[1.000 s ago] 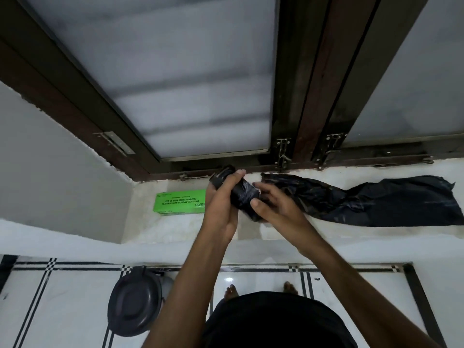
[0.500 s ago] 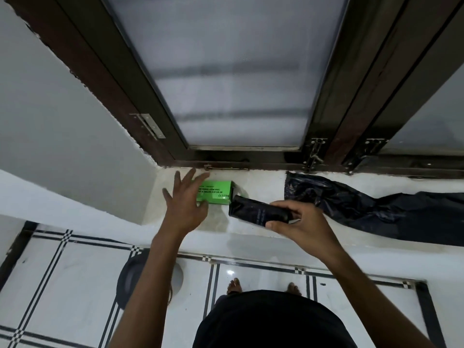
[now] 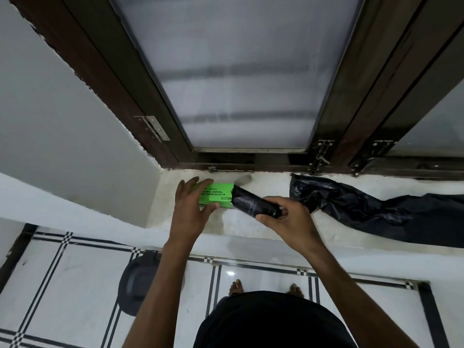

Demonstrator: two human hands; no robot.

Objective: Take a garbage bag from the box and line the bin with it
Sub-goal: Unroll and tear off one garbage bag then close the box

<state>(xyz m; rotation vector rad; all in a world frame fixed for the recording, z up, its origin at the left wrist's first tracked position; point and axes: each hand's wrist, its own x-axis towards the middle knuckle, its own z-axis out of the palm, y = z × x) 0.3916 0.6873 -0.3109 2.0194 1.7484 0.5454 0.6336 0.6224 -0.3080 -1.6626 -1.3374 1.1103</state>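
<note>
A bright green box [image 3: 218, 195] lies on the white window ledge [image 3: 251, 227]. My left hand [image 3: 192, 209] grips the box from its left side, fingers over the top and thumb under its front edge. My right hand [image 3: 288, 221] is closed on a black roll of garbage bags [image 3: 251, 203], whose left end sits in the box's open right end. A loose black garbage bag [image 3: 376, 209] lies spread along the ledge to the right. The dark round bin [image 3: 136, 285] stands on the floor below the ledge, partly hidden by my left forearm.
A frosted window in a dark wooden frame [image 3: 331, 121] rises right behind the ledge, with metal latches [image 3: 320, 159] at its base. A white wall [image 3: 62, 121] closes the ledge's left end. My bare feet [image 3: 236, 287] stand on white tiles with black lines.
My left hand has come down onto the green box and gripped it. My right hand has moved the black roll left until its end entered the box's open end.
</note>
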